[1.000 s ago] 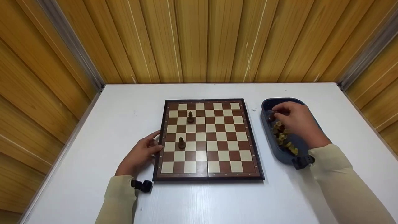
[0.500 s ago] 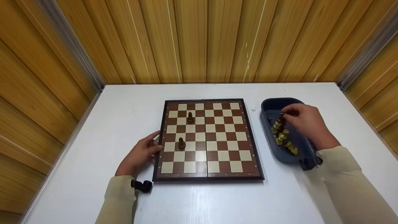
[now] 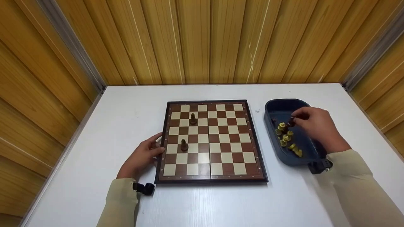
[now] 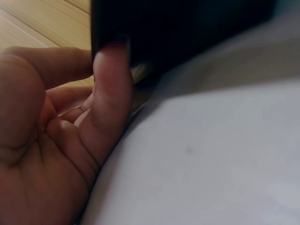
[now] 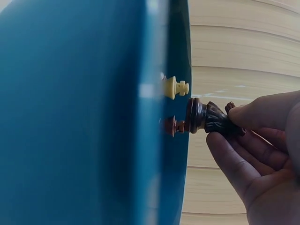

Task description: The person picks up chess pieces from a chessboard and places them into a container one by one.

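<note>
My right hand [image 3: 317, 127] pinches a dark brown chess knight [image 5: 218, 118] between thumb and fingertips, over the blue bin. The right wrist view shows its horse head gripped and its base pointing toward the bin. Close to that base are a cream chess piece [image 5: 176, 87] and a reddish-brown chess piece [image 5: 172, 125] with cross-like tops. My left hand [image 3: 142, 156] rests against the left edge of the chessboard [image 3: 225, 137], thumb and index finger touching the frame. Two dark chess pieces stand upright on the board's left half, one farther back [image 3: 193, 119] than the other.
The blue bin [image 3: 277, 151] stands right of the board on a white table [image 3: 176, 208]. In it lie yellowish chess pieces [image 3: 295, 150] and a small dark piece [image 3: 273, 120] by the left wall. Wood-panelled walls [image 3: 195, 44] enclose the table's back and sides.
My right hand has moved right and toward me within the bin, lifting the dark knight away from the pieces there. My left hand and the board have stayed put.
</note>
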Tool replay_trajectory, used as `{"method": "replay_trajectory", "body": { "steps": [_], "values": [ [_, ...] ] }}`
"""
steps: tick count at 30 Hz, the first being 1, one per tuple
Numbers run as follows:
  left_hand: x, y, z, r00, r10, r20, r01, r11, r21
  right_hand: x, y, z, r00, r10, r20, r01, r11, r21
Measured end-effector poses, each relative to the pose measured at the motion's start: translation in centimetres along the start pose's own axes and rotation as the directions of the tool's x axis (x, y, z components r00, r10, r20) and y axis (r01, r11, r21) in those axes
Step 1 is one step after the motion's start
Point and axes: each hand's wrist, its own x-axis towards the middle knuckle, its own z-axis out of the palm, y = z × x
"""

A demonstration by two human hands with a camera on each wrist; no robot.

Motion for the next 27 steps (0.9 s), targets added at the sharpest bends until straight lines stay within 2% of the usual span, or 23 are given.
{"method": "replay_trajectory", "body": {
  "steps": [11,18,24,27],
  "values": [
    [0.2,-0.1,0.0,1.0,0.009,0.006,-0.009,1.0,0.022,-0.2,0.7,-0.2,0.998,0.05,0.029,-0.049,0.999,-0.023],
    [0.3,-0.1,0.0,1.0,0.017,0.023,-0.016,1.0,-0.02,-0.4,1.0,-0.3,0.998,0.056,0.032,-0.054,0.998,-0.035],
    [0.2,0.1,0.0,0.999,0.024,0.043,-0.022,0.999,-0.041,-0.2,1.2,-0.2,0.99,0.104,0.091,-0.101,0.994,-0.032],
    [0.1,0.1,-0.1,0.999,0.026,0.046,-0.025,0.999,-0.023,-0.1,1.4,-0.1,0.985,0.125,0.119,-0.122,0.992,-0.034]
  ]
}}
